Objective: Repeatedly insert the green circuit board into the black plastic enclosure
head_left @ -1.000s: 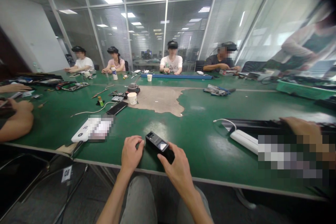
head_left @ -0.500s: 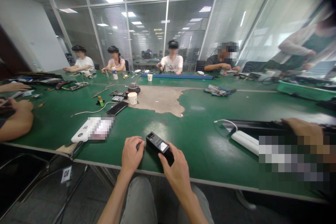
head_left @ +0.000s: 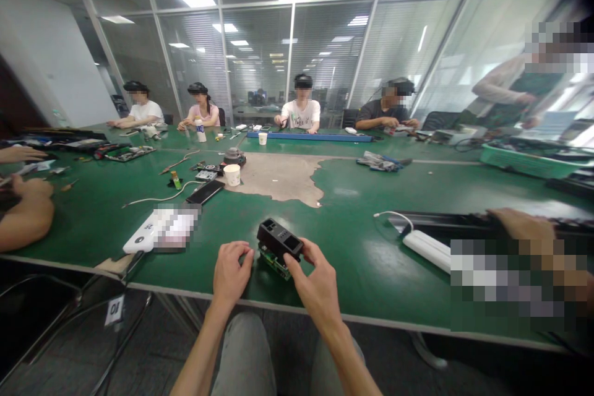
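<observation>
A black casing (head_left: 279, 239) is tilted up over a green circuit board (head_left: 275, 262) near the front edge of the green table. My right hand (head_left: 316, 273) grips the casing's right end between thumb and fingers. To the left of the device, my left hand (head_left: 232, 272) rests on the table with its fingers curled in. Whether anything small is inside those fingers is hidden. The lower part of the device is partly covered by the casing and my right thumb.
White power banks (head_left: 142, 232) (head_left: 427, 250) lie left and right. Ahead are a black phone (head_left: 205, 192), a paper cup (head_left: 232, 175) and gloves (head_left: 378, 161). A co-worker's hand (head_left: 522, 226) is at the right, and another person's arm (head_left: 28, 207) at the left.
My right hand has raised the black casing, and the green circuit board now shows beneath it. My left hand has stayed nearly in place. The view has shifted slightly.
</observation>
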The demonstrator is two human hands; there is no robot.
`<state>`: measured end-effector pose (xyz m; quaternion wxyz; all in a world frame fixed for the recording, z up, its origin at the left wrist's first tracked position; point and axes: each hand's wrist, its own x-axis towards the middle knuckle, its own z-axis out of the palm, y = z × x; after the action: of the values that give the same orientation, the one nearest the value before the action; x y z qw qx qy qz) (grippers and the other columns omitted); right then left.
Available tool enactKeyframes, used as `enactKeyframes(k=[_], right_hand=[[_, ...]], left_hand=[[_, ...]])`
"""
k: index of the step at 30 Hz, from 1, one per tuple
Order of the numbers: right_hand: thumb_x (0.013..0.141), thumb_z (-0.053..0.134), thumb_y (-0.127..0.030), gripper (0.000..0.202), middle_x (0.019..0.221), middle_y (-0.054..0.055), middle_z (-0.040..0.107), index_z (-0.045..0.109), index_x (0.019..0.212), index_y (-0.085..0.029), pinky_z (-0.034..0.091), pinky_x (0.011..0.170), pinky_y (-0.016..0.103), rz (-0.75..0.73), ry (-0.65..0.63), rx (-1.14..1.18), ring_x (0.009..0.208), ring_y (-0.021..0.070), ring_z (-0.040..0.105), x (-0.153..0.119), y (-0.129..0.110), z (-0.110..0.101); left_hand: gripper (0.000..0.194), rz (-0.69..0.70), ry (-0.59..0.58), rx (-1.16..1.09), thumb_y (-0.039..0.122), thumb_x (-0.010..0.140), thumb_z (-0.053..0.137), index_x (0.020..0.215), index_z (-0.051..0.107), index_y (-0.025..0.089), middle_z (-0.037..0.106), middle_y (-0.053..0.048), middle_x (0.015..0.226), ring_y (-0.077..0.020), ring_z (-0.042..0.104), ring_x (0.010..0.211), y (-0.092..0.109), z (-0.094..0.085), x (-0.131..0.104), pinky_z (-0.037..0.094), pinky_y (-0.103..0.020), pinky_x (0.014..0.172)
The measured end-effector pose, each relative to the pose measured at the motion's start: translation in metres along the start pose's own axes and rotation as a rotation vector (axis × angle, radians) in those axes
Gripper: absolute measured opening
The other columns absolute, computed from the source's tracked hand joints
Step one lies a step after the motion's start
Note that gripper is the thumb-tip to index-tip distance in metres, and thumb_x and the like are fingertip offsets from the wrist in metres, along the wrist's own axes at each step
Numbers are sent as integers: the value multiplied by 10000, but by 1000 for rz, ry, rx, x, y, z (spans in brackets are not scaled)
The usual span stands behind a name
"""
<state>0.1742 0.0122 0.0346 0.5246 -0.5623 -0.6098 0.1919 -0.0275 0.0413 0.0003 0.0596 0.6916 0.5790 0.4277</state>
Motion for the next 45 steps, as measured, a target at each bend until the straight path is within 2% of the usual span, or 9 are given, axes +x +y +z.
enactKeyframes(k=[6, 12, 17, 24, 28, 32, 36, 40, 45], right_hand=[[839, 599, -438, 447, 1124, 103, 687, 586, 1214, -194, 494, 909, 410, 30, 68, 0, 1025, 253, 643, 20, 21, -9], [852, 553, -447, 475, 1104, 114, 685, 577, 1246, -184, 483, 911, 434, 17, 32, -139, 1022, 264, 636, 21, 53, -3], [870, 528, -398, 466, 1139, 134, 659, 550, 1272, -164, 474, 932, 448, 19, -16, -222, 1061, 276, 608, 20, 58, 1], [823, 582, -326, 650, 1293, 184, 584, 427, 1403, -78, 431, 1024, 476, -31, 13, -300, 1193, 311, 519, 14, 66, 1], [826, 582, -325, 631, 1302, 176, 586, 444, 1396, -93, 441, 1015, 475, -53, 19, -288, 1188, 307, 528, 13, 65, -1], [841, 568, -302, 492, 1248, 145, 620, 533, 1305, -139, 445, 1003, 453, -86, -1, -277, 1163, 285, 543, 13, 59, -4], [834, 582, -306, 390, 1129, 117, 662, 586, 1199, -169, 474, 932, 433, -39, -19, -279, 1067, 275, 586, 11, 54, -6], [820, 605, -363, 398, 1032, 95, 685, 591, 1172, -179, 488, 886, 431, 39, 36, -213, 971, 264, 625, 10, 50, -9], [824, 613, -438, 442, 1069, 95, 691, 581, 1186, -186, 512, 869, 399, 119, 80, 1, 983, 246, 648, 8, 35, -19]], left_hand=[[192, 4, 2, 3, 311, 908, 533, 812, 679, 232, 703, -49, 1004, -230, 588, 1003, 0, 0, -1, 454, -414, 928], [218, 7, -7, 10, 342, 912, 523, 806, 683, 239, 704, -50, 1001, -235, 588, 1003, 0, 1, -1, 456, -414, 914], [219, 2, -16, 18, 343, 913, 525, 805, 681, 235, 703, -46, 1004, -232, 582, 1008, 0, 2, -1, 453, -410, 919], [219, 0, -18, 23, 347, 914, 526, 811, 683, 235, 700, -43, 1012, -229, 577, 1011, 0, 2, -1, 454, -411, 922], [222, 3, -20, 22, 349, 916, 526, 812, 684, 234, 700, -45, 1008, -232, 576, 1006, -1, 3, 0, 452, -419, 922], [220, 3, -23, 20, 350, 912, 534, 801, 684, 232, 700, -44, 1007, -233, 574, 1006, -2, 4, 0, 450, -421, 924], [218, 2, -23, 19, 349, 912, 533, 804, 682, 231, 700, -45, 1007, -233, 574, 1003, -2, 4, 0, 451, -421, 922], [214, 5, -20, 16, 350, 912, 533, 806, 678, 234, 700, -44, 1005, -233, 575, 1001, -2, 4, -1, 452, -420, 917], [202, 19, -19, 11, 328, 914, 528, 810, 675, 237, 699, -41, 1005, -229, 581, 999, -2, 3, -1, 454, -413, 909]])
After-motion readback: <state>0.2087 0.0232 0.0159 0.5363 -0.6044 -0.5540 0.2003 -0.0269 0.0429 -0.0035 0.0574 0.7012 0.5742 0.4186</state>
